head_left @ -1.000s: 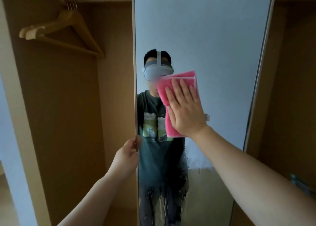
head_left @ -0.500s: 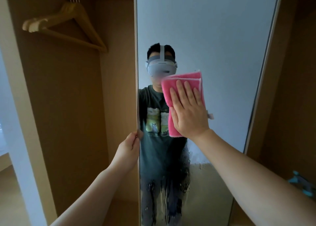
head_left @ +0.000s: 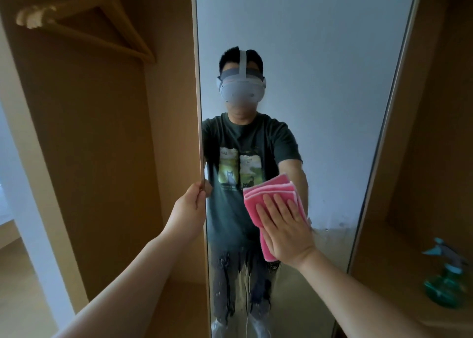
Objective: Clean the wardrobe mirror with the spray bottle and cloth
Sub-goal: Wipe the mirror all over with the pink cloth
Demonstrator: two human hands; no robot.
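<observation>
- Cloth (head_left: 268, 199), pink and folded, lay flat against the mirror (head_left: 320, 81) just right of the frame's centre and below it. Half a second before, it had sat higher, level with the reflected headset, which now showed uncovered.
- Right hand (head_left: 286, 227) pressed on the cloth with fingers straight and slightly spread, the palm over its lower half. It had come down together with the cloth.
- Left hand (head_left: 188, 209) gripped the mirror's left edge at centre left, fingers curled round it, as in the earlier frames.
- Wet streaks and droplets (head_left: 240, 273) ran down the glass below the cloth, towards the bottom of the frame.
- Spray bottle (head_left: 445, 284), teal and blurred, stood on a shelf (head_left: 399, 299) at lower right, well apart from both hands. More of it showed than before.
- Wooden hanger (head_left: 84, 22) hung in the upper left, closer to the top edge than earlier.
</observation>
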